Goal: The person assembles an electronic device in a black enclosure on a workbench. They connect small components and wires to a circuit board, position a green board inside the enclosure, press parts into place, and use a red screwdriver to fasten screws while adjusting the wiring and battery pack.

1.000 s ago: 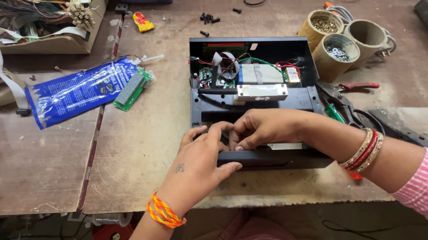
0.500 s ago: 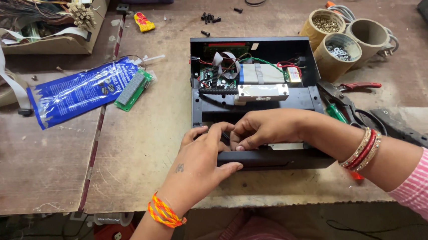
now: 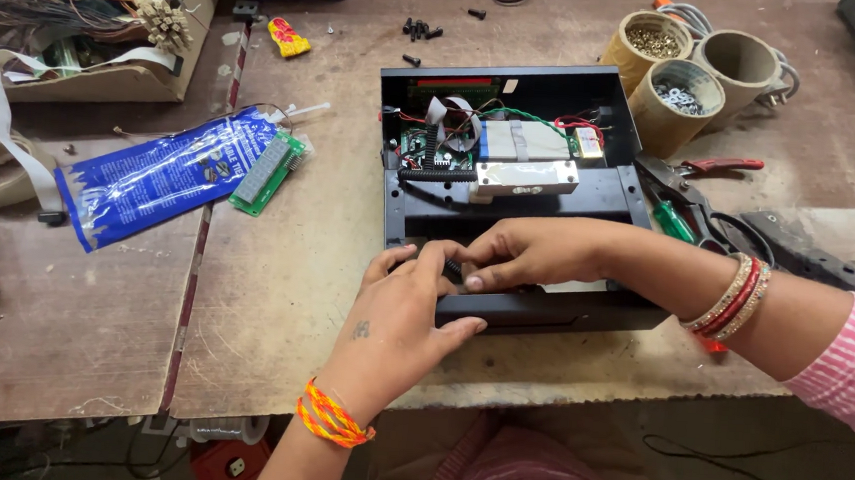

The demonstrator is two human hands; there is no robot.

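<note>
Pinching: I see both hands' fingertips closed on a small black part I can't identify.
Left hand (image 3: 405,309): thumb under the black case (image 3: 511,191) front edge.
Right hand (image 3: 537,253): fingers curled above it.

Black case's (image 3: 511,191) near-left corner hidden beneath both hands; cardboard box (image 3: 88,76) edge-cropped.

My left hand (image 3: 397,318) wears an orange-yellow thread wristband and a small mark, possibly a tattoo. My right hand (image 3: 537,256) has red-gold bangles and a pink striped sleeve.
</note>
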